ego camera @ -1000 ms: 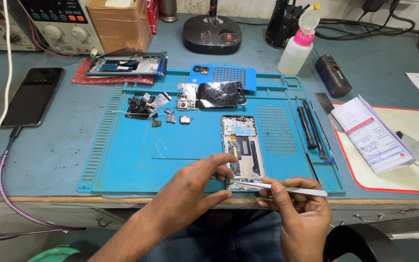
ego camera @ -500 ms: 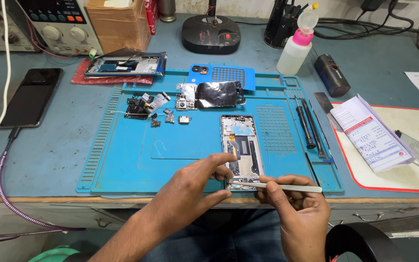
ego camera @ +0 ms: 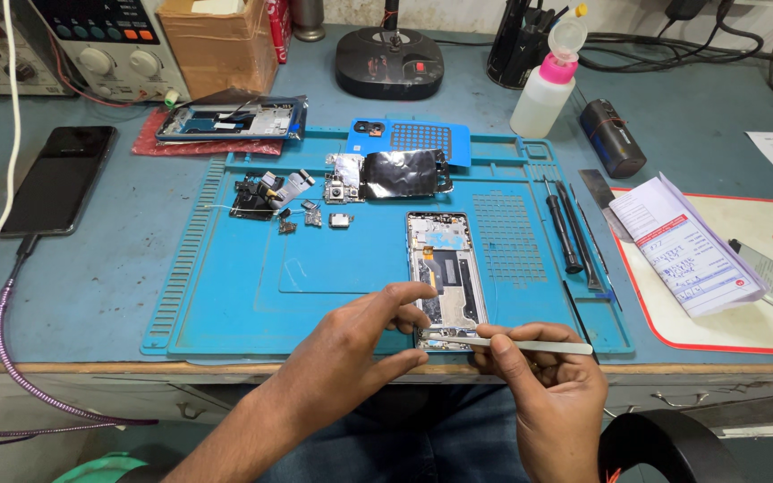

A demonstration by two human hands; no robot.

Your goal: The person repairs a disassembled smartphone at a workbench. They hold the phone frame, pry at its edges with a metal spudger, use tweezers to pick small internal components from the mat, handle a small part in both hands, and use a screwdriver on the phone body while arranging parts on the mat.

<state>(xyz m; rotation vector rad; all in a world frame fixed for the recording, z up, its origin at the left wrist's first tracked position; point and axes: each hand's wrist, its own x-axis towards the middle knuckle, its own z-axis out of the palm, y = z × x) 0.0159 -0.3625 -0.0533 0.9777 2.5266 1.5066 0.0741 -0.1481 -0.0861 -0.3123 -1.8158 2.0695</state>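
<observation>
Right hand (ego camera: 543, 389) pinching tweezers (ego camera: 512, 342), tips at phone frame (ego camera: 445, 277) bottom edge; frame's long axis running away; left hand (ego camera: 364, 335) steadying frame's bottom-left corner, fingers loosely curled.

Single head-worn view, aimed steeply down and forward from above the seated person, worktop (ego camera: 91, 286) seen close, mat (ego camera: 225, 304) centred, both hands framed at the lower edge, instruments at the far edge cropped.

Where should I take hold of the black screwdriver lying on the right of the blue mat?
Grip the black screwdriver around its thick handle midway, coming straight down from above. It lies flat, pointing away from the bench edge, with thin tools close on its right, so pinch across its width from overhead.
</observation>
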